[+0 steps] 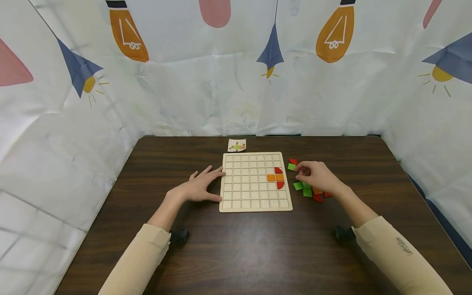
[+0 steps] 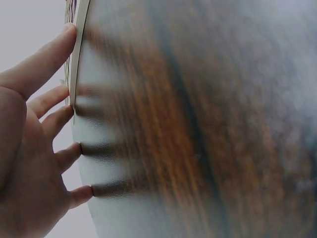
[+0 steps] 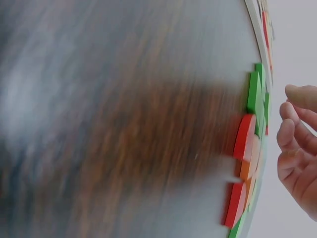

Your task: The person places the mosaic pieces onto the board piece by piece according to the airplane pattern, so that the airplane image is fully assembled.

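A square wooden grid board [image 1: 245, 192] lies on the dark table. Near its right side, two orange squares [image 1: 271, 178] sit in cells, with a red quarter-round piece [image 1: 278, 170] above and another below. My left hand [image 1: 195, 189] is spread at the board's left edge, thumb and fingertips touching the rim. Over the loose pieces to the right of the board hovers my right hand [image 1: 315, 175], its fingers loosely bent, nothing visible between them. Beneath it are several green squares [image 1: 307, 192], red pieces [image 3: 244, 136] and orange ones [image 1: 317, 191].
A small pattern card [image 1: 237, 145] lies behind the board, showing a green, red and orange figure. A green square [image 1: 291, 166] and a red piece [image 1: 293, 161] lie apart from the main pile, close to the board's right edge. A printed curtain [image 1: 221, 94] surrounds the table.
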A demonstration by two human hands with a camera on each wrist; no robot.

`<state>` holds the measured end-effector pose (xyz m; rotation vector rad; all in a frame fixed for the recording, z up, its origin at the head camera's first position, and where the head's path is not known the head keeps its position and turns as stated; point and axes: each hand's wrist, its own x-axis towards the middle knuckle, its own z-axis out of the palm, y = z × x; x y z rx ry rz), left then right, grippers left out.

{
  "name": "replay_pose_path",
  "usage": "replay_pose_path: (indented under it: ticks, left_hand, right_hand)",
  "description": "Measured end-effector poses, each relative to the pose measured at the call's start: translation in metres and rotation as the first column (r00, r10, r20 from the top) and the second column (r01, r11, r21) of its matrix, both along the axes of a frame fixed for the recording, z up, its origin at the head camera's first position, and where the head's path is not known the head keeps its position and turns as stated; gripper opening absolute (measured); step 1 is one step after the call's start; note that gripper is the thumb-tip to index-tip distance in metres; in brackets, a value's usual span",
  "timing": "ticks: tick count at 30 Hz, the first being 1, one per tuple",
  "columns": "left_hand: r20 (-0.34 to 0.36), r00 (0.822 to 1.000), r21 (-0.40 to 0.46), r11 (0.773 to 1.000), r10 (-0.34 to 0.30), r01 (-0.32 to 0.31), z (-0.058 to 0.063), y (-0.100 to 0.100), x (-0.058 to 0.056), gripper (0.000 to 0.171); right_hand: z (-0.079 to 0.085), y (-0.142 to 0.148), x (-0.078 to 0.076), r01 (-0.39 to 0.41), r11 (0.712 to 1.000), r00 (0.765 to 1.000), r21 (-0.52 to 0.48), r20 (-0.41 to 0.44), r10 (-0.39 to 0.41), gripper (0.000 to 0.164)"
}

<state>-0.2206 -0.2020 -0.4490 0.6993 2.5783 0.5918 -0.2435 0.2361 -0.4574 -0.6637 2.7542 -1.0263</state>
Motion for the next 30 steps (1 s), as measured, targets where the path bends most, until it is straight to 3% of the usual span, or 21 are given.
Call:
replay_pose_path:
  ticks: [17, 30]
  left_hand:
    - [-0.031, 0.999, 0.038, 0.999, 0.022, -0.021, -0.003, -0.001, 0.000, 0.086]
    - [-0.069, 0.997, 0.038, 0.999, 0.033, -0.031, -0.003, 0.001, -0.002, 0.077]
  right_hand:
    - [0.002, 0.035, 0.001, 0.089, 0.995, 0.994, 0.043, 0.064, -0.092, 0.020]
    - [0.001, 0.046, 0.002, 0.104, 0.989, 0.993, 0.108, 0.039, -0.109, 0.020]
